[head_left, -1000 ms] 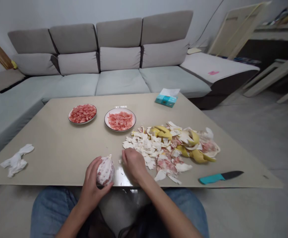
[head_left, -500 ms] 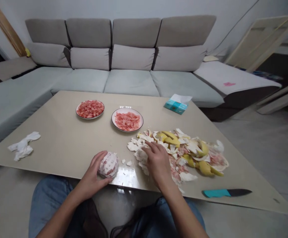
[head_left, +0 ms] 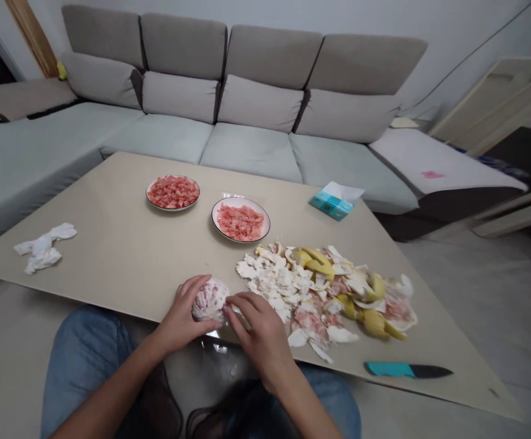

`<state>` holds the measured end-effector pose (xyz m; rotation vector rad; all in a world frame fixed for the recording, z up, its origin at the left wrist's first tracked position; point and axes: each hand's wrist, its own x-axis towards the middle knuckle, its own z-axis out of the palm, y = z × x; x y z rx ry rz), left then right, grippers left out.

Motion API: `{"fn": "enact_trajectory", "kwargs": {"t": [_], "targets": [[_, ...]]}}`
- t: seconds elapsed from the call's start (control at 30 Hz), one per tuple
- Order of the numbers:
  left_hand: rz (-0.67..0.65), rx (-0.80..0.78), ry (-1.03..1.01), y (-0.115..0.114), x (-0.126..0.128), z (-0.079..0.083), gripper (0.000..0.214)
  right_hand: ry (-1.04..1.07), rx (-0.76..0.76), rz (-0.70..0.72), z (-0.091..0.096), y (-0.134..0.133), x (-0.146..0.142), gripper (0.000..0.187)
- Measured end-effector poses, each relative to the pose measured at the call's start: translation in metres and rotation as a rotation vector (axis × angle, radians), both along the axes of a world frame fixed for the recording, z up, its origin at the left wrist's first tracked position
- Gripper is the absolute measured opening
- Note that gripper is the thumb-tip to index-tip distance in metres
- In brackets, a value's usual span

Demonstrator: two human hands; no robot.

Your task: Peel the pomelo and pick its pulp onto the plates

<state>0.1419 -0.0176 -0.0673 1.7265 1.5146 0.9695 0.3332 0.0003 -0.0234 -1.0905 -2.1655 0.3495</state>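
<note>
A peeled pomelo (head_left: 210,299), round and covered in whitish pith with pink patches, rests on the table near its front edge. My left hand (head_left: 185,314) is wrapped round its left side and steadies it. On the fruit's right side, the fingertips of my right hand (head_left: 258,326) pinch together at the pith; what lies between them is too small to make out. To the right of my right hand spreads a heap of white pith pieces (head_left: 277,277) with yellow pomelo peel (head_left: 315,262) and pinkish membranes (head_left: 313,323).
Two plates hold pink pomelo flesh, the left plate (head_left: 172,208) and the right plate (head_left: 217,222). A knife (head_left: 406,370) with a teal handle lies at the front right edge. A tissue pack (head_left: 331,204) sits at the back right, crumpled tissue (head_left: 46,250) at the left.
My right hand has moved left from the pith heap to the pomelo and closed its fingertips at it. My left hand stays on the fruit. The camera view has tilted slightly.
</note>
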Motion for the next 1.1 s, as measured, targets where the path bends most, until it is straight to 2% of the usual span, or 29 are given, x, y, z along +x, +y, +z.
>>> {"fn": "enact_trajectory", "kwargs": {"t": [0.1,0.23,0.43,0.63,0.83,0.93,1.1], "targets": [[-0.007,-0.02,-0.059,0.0,0.002,-0.002,0.082,-0.087,0.078,-0.06,0.0,-0.001,-0.005,0.019],[-0.025,0.006,-0.076,0.001,0.008,-0.003,0.077,-0.32,0.219,-0.156,0.004,-0.003,-0.017,0.016],[-0.013,0.072,-0.035,0.0,0.014,-0.003,0.07,-0.528,0.23,-0.246,0.011,-0.009,-0.031,0.008],[0.036,0.097,-0.028,-0.003,0.023,-0.003,0.071,-0.502,0.292,-0.289,0.003,-0.01,-0.028,0.003],[0.04,0.103,-0.037,-0.007,0.026,-0.004,0.079,-0.228,0.224,-0.202,0.0,-0.016,-0.01,0.02],[0.029,0.088,-0.033,-0.007,0.025,-0.004,0.08,-0.204,0.284,-0.195,-0.008,-0.021,-0.009,0.024],[0.07,0.102,-0.001,-0.007,0.028,-0.002,0.074,-0.304,0.431,-0.221,-0.016,-0.025,-0.016,0.021]]}}
